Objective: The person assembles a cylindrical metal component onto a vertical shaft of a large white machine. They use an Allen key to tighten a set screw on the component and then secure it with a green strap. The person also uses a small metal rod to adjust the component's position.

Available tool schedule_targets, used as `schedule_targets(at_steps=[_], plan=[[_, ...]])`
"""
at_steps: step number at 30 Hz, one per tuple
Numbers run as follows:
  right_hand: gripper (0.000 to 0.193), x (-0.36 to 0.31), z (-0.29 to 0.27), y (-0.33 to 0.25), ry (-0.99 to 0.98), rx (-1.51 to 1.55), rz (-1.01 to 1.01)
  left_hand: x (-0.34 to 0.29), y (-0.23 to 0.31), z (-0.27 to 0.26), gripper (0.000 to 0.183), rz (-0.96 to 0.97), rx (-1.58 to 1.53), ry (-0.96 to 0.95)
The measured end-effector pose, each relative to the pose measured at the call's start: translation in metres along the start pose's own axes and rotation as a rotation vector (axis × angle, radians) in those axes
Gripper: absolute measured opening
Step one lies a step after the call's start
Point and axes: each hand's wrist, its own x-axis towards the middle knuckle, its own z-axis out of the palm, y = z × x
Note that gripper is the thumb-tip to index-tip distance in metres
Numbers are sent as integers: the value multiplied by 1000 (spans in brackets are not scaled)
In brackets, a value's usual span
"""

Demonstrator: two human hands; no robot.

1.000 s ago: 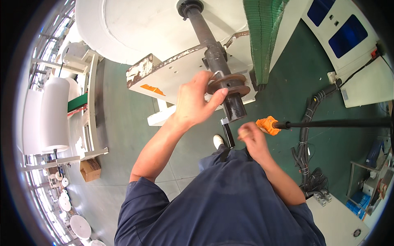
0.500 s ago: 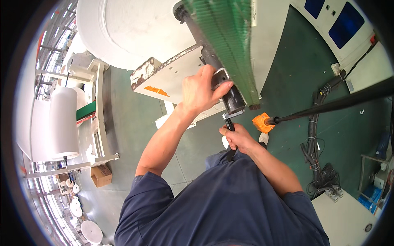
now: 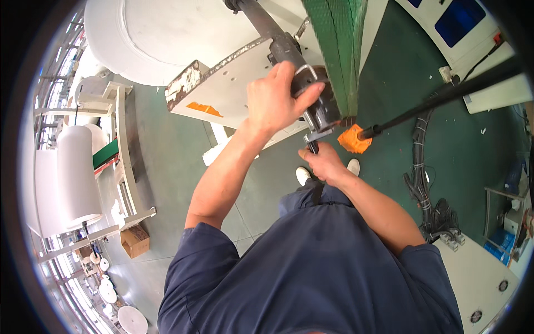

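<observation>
A black shaft point(image 3: 261, 19) runs from the large white roll point(image 3: 178, 33) down to a thick dark collar with a bent metal loop. My left hand point(image 3: 272, 97) is closed around that collar, thumb lying across its near side. At the shaft's end sits a metal crank arm point(image 3: 320, 135) with a short black handle point(image 3: 312, 147). My right hand point(image 3: 325, 163) grips this handle, fingers curled around it and covering most of it. Close to the right of the collar hangs a wide green webbing strap point(image 3: 339, 55).
A white machine plate point(image 3: 233, 92) with worn edges stands under the shaft. To the right, a black pole point(image 3: 434, 103) ends in an orange block point(image 3: 355, 139). Bundled cables point(image 3: 420, 161) lie on the green floor. At left are a rack with white rolls point(image 3: 78, 172) and a cardboard box point(image 3: 135, 241).
The view has shifted a little. My right hand has moved closer to the shaft's end with the crank handle. The green strap hangs farther right. My left hand stays on the collar.
</observation>
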Motion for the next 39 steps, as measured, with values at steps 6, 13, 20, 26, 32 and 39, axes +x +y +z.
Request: schedule_targets(at_steps=[6,13,20,26,32,39], plan=[[33,0,4,-17,-3,29,206,2,-5,3,51,4,-47,26],[33,16,9,3,260,-289,224,-3,-11,11,53,83,-70,89],[42,45,-14,53,497,-746,-21,-5,-13,5,52,38,-174,64],[46,46,-22,56,461,-682,21,-7,-14,4,51,50,-203,75],[58,47,-52,52,585,-816,-60,-2,-16,-2,51,48,-170,5],[54,41,-47,53,591,-740,-42,-3,-17,-1,49,83,-176,-5]])
